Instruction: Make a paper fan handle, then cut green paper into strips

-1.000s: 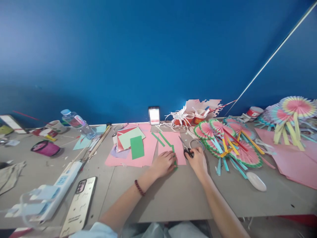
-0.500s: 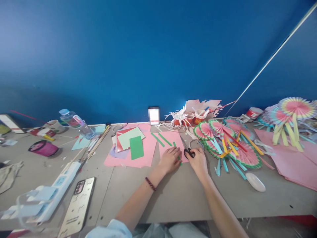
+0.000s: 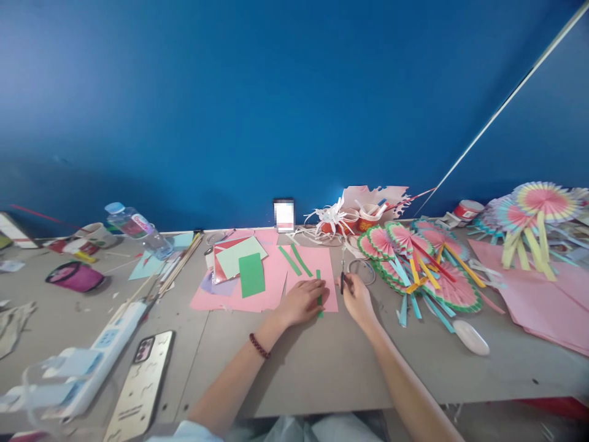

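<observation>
Head view: a plain blue wall [image 3: 230, 123] fills the upper half, and below it runs a grey surface [image 3: 317, 374] crowded with paper and odds and ends. Toward its right end lies a stack of pink sheets [image 3: 538, 301], and left of that a heap of pleated paper fans [image 3: 460, 291], pink with green edges. More pink paper [image 3: 271, 294] lies flat in the middle. At the left are a white power strip [image 3: 108, 341], a phone [image 3: 140, 393] lying back-up near it, and farther off a clear bottle [image 3: 140, 233] with a blue cap.

Next in size come the two bare hands. The left hand [image 3: 304, 301] rests palm down on the pink paper, its grip loose and spread, the fingers lying across a narrow strip. The right hand [image 3: 359, 301], just beside the paper's right edge, has its grip closed around the dark handles of the scissors [image 3: 342, 282], blades pointing toward the wall.

Left of the hands, a green rectangle [image 3: 251, 276] overlaps a pale green sheet [image 3: 242, 256]. Smallest are the green strips: two lie side by side, slanted, beyond the left hand, while the third green strip [image 3: 318, 274] runs under its fingers, its near end reaching past the paper's edge.
</observation>
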A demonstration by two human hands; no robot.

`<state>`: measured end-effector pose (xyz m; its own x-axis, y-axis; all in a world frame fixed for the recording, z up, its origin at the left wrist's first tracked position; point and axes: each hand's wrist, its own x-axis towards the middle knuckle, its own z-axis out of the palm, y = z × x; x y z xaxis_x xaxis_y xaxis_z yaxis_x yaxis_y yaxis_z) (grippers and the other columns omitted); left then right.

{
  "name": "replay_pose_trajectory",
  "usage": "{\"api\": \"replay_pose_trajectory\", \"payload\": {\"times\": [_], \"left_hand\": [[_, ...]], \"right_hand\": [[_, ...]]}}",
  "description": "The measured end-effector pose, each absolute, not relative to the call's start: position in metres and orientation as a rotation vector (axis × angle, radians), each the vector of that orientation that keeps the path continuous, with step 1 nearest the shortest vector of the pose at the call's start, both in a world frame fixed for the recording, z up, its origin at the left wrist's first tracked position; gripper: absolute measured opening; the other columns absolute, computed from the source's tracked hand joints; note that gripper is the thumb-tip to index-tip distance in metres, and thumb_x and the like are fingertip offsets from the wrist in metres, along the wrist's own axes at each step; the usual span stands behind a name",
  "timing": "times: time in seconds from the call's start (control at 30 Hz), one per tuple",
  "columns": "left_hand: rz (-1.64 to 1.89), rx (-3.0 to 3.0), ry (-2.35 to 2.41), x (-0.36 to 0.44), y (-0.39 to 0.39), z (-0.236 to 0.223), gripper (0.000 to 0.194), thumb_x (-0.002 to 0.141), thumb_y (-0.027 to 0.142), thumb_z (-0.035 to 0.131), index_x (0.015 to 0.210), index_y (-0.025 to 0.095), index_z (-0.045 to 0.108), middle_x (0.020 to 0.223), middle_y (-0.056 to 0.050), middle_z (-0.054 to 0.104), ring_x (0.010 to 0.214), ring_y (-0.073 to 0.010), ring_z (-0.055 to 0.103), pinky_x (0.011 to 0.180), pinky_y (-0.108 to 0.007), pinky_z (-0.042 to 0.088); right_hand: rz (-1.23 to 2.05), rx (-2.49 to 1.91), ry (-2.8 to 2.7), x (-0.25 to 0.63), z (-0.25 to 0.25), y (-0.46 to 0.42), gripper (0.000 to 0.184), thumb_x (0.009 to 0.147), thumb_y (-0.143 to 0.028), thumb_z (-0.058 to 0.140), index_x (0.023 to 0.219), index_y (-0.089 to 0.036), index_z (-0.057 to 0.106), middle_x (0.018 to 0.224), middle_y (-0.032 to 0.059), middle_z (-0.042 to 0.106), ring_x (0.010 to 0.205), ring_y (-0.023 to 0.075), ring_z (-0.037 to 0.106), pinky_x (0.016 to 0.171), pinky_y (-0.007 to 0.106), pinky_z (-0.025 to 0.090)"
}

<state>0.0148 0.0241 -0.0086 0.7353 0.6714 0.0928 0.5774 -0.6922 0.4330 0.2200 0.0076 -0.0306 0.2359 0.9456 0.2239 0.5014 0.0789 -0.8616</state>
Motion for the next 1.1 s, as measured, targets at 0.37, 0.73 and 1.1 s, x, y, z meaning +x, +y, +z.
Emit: {"api": "replay_pose_trajectory", "payload": {"times": [0.37,0.73,1.1], "left_hand": [[0.371,2.521,1.051,0.035,0.029,-0.005,0.068,0.09,0.035,0.064,0.152,0.025,0.036,0.154,-0.013,0.046,0.139,-0.0283,0.048,0.116,-0.046,0.038],[0.449,2.474,1.031,0.049,0.03,-0.017,0.079,0.087,0.035,0.067,0.154,0.023,0.027,0.156,-0.016,0.043,0.142,-0.0276,0.045,0.119,-0.05,0.034],[0.441,2.478,1.008,0.052,0.031,-0.018,0.078,0.088,0.035,0.065,0.155,0.023,0.025,0.157,-0.015,0.042,0.142,-0.0261,0.045,0.12,-0.049,0.033]], "right_hand": [[0.741,-1.594,-1.391,0.222,-0.029,0.01,0.023,0.086,-0.046,0.045,0.082,-0.025,0.053,0.081,0.0063,0.072,0.078,0.024,0.069,0.08,0.038,0.052],[0.737,-1.595,-1.331,0.22,-0.025,0.009,0.022,0.082,-0.045,0.048,0.084,-0.025,0.056,0.081,0.0068,0.075,0.079,0.0248,0.071,0.078,0.037,0.054],[0.744,-1.608,-1.341,0.218,-0.015,0.005,0.025,0.083,-0.049,0.048,0.079,-0.024,0.052,0.076,0.0079,0.071,0.074,0.0269,0.069,0.073,0.037,0.052]]}}
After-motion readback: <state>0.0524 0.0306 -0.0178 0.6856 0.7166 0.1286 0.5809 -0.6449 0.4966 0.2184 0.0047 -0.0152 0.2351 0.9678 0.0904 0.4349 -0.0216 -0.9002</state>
